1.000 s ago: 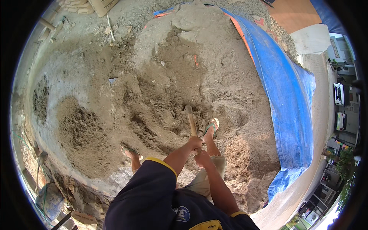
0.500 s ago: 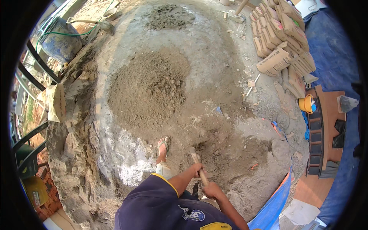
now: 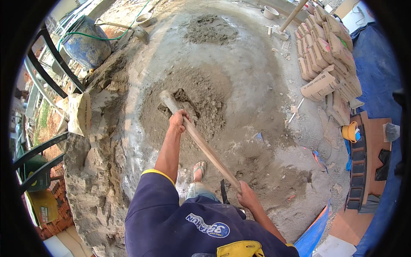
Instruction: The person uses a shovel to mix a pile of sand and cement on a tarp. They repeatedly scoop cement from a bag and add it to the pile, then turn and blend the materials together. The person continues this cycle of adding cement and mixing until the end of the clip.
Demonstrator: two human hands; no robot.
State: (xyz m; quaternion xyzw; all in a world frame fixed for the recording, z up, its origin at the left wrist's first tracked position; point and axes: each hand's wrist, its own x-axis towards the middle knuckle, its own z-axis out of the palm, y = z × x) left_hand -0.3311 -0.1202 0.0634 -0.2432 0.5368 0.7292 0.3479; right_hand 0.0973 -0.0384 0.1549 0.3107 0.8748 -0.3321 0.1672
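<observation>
Left hand: the left hand [image 3: 177,121] is wrapped around the shaft of a long-handled digging tool [image 3: 209,152], near its head.
Right hand: the right hand [image 3: 247,195] is closed around the shaft's rear end, close to the body and well apart from the left.
Digging tool: the pale wooden shaft slants forward and left; the head meets a large grey-brown mound [image 3: 209,96], its blade's shape hard to make out.
Mound: loose and grainy, with a darker, broken patch beside the tool's head.
Footing: a sandalled foot [image 3: 199,171] stands on the near side.
Beyond: a smaller grey heap [image 3: 209,29].
Right side: stacked brown sacks [image 3: 321,47].
Left side: a blue barrel [image 3: 87,45] crossed by a green hose [image 3: 96,37].
</observation>
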